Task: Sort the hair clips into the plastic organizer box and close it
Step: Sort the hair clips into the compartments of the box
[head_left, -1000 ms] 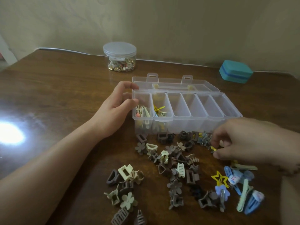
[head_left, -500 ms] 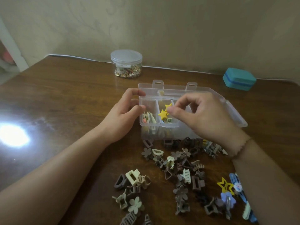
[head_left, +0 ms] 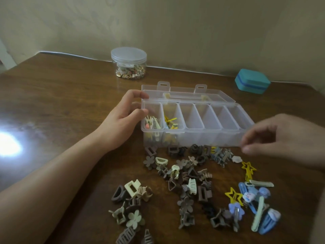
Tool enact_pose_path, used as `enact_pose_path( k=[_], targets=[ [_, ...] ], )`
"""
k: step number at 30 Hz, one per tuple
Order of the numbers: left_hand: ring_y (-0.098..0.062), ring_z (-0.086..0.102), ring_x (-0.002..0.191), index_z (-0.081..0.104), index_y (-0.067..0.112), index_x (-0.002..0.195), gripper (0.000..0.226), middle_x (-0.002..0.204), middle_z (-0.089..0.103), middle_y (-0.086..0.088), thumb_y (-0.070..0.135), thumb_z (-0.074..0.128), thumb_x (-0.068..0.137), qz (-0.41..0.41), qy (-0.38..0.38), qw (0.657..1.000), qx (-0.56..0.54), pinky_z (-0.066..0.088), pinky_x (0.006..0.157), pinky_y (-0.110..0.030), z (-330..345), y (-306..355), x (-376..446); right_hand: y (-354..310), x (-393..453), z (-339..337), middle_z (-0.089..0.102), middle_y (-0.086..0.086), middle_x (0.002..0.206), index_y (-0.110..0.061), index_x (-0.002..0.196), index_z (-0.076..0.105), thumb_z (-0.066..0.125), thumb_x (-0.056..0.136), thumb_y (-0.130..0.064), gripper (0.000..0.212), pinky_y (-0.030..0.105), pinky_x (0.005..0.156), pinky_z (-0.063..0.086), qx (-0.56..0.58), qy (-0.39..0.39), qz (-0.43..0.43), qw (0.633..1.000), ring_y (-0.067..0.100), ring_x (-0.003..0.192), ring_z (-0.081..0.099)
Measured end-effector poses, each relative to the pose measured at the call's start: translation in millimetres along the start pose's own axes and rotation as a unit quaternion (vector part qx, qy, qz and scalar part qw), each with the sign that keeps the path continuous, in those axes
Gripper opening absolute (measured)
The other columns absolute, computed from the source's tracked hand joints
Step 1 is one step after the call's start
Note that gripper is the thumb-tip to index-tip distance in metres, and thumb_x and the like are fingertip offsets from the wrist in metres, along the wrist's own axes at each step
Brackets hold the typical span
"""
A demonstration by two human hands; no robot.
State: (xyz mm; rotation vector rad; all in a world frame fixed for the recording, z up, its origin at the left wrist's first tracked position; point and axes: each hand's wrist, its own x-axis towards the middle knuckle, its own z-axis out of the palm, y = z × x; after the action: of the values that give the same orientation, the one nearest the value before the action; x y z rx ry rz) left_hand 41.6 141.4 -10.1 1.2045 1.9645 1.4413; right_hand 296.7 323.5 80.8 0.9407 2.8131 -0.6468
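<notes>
The right hand (head_left: 281, 138) has drawn back from the clear plastic organizer box (head_left: 193, 120), fingers loosely curled, empty. The left hand (head_left: 123, 118) grips the box's near end. Best next: pinch the yellow star-shaped clip (head_left: 248, 169) just below the right fingertips.

Dim, yellowish light; a white glare spot on the brown wooden table (head_left: 52, 103) near its left edge; the right hand (head_left: 281, 141) looks motion-blurred, perhaps.
</notes>
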Motion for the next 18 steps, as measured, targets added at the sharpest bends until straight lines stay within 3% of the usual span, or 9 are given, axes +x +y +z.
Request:
enact_pose_path(
  k=[2,5,9,13,18],
  targets=[
    [0.002,0.063,0.105,0.046,0.031,0.126,0.043,0.107,0.070,0.025,0.035,0.047,0.083,0.002,0.001,1.000,0.003,0.045,0.098,-0.037,1,1,0,5,-2,-2,0.072,-0.011,0.069,-0.041,0.075,0.075,0.079,0.074,-0.030,0.012,0.017,0.050,0.048,-0.001,-0.044,0.042,0.998,0.001,0.051,0.062],
    [-0.002,0.064,0.105,0.047,0.031,0.125,0.042,0.108,0.071,0.021,0.036,0.047,0.083,0.001,0.005,1.000,0.005,0.045,0.102,-0.044,0,0,0,12,5,2,0.067,-0.029,0.066,-0.043,0.088,0.071,0.080,0.074,-0.033,0.019,0.014,0.050,0.044,-0.044,-0.068,0.077,0.994,-0.010,0.052,0.059],
    [-0.007,0.064,0.106,0.047,0.036,0.122,0.042,0.108,0.071,0.019,0.041,0.049,0.080,-0.002,0.004,1.000,0.009,0.044,0.103,-0.051,0,-1,0,9,12,13,0.074,-0.011,0.069,-0.031,0.098,0.061,0.084,0.067,-0.042,0.040,0.034,0.070,0.059,-0.047,-0.135,0.133,0.981,0.007,0.058,0.070],
    [-0.008,0.065,0.105,0.047,0.036,0.122,0.038,0.107,0.071,0.021,0.036,0.047,0.084,-0.005,0.007,1.000,0.009,0.045,0.102,-0.050,1,-1,0,3,15,21,0.075,-0.006,0.071,-0.029,0.095,0.057,0.086,0.064,-0.040,0.044,0.035,0.071,0.060,-0.063,-0.138,0.114,0.982,0.010,0.059,0.071],
    [-0.001,0.064,0.102,0.047,0.032,0.123,0.039,0.107,0.071,0.022,0.035,0.047,0.084,-0.002,0.005,1.000,0.005,0.046,0.097,-0.038,2,-1,0,2,18,25,0.074,-0.006,0.069,-0.028,0.097,0.056,0.084,0.071,-0.027,0.038,0.028,0.062,0.057,-0.053,-0.152,0.078,0.984,0.011,0.062,0.070]
  ],
)
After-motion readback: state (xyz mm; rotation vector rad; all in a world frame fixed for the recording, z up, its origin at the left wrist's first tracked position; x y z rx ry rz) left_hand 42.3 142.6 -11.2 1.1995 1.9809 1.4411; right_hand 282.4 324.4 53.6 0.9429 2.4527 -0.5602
